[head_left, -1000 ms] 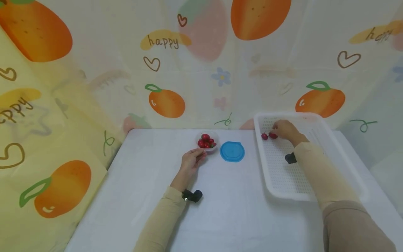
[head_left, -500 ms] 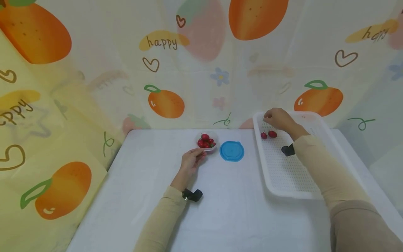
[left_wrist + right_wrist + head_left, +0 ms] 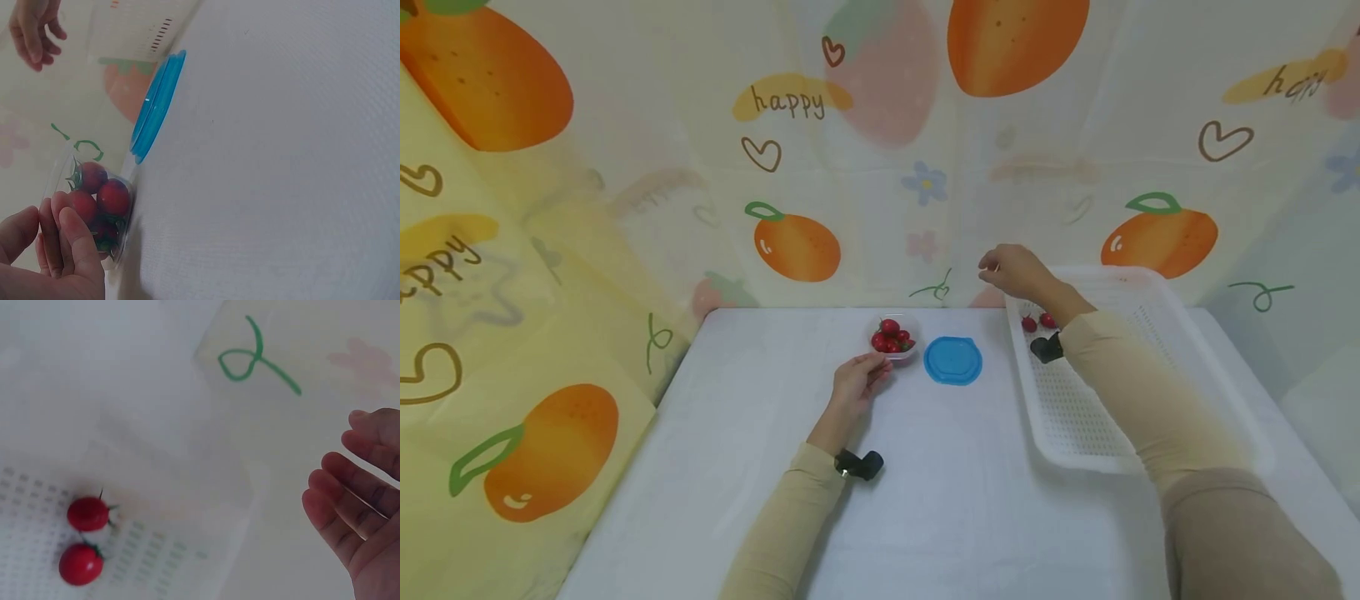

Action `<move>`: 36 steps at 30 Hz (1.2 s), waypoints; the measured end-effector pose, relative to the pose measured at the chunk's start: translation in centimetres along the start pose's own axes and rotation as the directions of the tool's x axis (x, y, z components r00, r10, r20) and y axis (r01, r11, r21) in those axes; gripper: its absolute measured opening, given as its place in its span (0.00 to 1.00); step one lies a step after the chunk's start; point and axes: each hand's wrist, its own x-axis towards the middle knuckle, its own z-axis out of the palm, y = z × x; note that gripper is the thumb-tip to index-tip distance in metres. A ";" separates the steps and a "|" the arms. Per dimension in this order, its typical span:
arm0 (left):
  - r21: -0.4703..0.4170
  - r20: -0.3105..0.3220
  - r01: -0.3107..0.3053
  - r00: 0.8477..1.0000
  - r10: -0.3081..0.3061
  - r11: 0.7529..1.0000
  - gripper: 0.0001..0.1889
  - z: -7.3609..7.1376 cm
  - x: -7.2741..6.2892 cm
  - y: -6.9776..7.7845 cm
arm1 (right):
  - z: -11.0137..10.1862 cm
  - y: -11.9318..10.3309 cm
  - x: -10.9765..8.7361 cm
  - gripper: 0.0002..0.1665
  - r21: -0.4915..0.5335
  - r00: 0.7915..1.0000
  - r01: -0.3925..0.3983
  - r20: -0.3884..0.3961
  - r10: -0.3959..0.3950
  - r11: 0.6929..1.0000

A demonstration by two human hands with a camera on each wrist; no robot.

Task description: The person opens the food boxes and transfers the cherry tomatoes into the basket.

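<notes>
Your right hand (image 3: 1018,273) has travelled left since half a second ago, out past the edge of the basket (image 3: 1082,425), while your left hand (image 3: 852,385) has stayed put. Starting at the left, your left fingertips touch the near side of one clear container (image 3: 912,323); you cannot tell from these views whether they pinch its rim. The container stands upright on the counter (image 3: 955,500), just beyond those fingers, with its opening up. At least five red tomatoes (image 3: 890,327) show in it; they overlap, so the exact count is hidden. Just right of it, one blue lid (image 3: 953,361) lies flat. Next comes your right hand, raised, its fingers loosely bent and slightly spread, with bare palm showing. Below and to the right of it, in the basket's far left part, two loose tomatoes (image 3: 87,514) sit side by side, nearly round; in the right wrist view one stem points right, the other up and right. The one white basket has its long axis running away from you.
</notes>
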 end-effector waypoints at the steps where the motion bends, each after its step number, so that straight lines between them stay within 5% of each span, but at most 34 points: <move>1: 0.000 0.000 0.000 1.000 0.000 1.000 0.14 0.0 0.0 0.0 | 0.3 -0.4 0.2 0.20 -0.002 1.000 0.012 0.004 -0.012 1.000; 19: 0.004 0.029 0.001 1.000 -0.001 1.000 0.16 -0.2 0.0 -0.2 | 6.5 -7.0 3.1 0.21 -0.030 0.985 0.111 0.135 -0.106 0.993; 36: -0.002 0.014 0.009 1.000 -0.009 1.000 0.14 -0.3 0.4 -0.2 | 12.3 -9.4 4.2 0.21 -0.101 0.982 0.117 0.162 -0.100 0.988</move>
